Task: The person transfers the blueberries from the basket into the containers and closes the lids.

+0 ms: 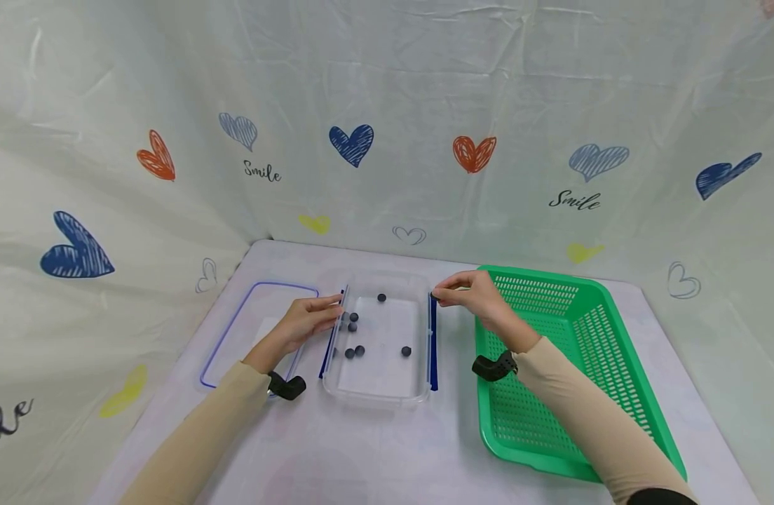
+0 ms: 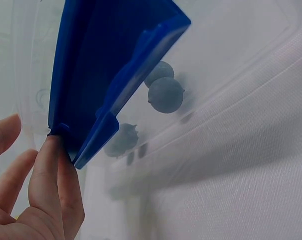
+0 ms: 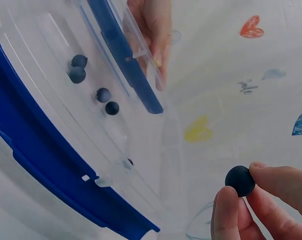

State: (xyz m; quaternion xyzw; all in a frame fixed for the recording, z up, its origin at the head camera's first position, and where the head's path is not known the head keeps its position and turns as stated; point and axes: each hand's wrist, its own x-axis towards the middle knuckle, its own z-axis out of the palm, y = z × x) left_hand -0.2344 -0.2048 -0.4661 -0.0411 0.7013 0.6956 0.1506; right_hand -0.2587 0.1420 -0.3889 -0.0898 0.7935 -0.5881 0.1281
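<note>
A clear plastic box point(image 1: 376, 401) with blue side flaps sits on the table, several small dark balls point(image 1: 406, 351) lying inside it. My left hand point(image 1: 301, 321) holds the box at its left side, fingertips against the blue flap point(image 2: 118, 65) in the left wrist view. Past the box's far right corner, my right hand point(image 1: 474, 291) pinches one small dark ball point(image 3: 240, 181) between thumb and fingertips. In the head view the fingers mostly hide that ball. It stands outside the box, near the end of the right blue flap point(image 1: 434, 344).
A large green plastic basket point(image 1: 604, 330) stands to the right of the box, partly under my right forearm. Left of the box lies a clear lid with a blue rim point(image 1: 226, 337). Behind the table hangs a pale sheet point(image 1: 412, 84) printed with hearts.
</note>
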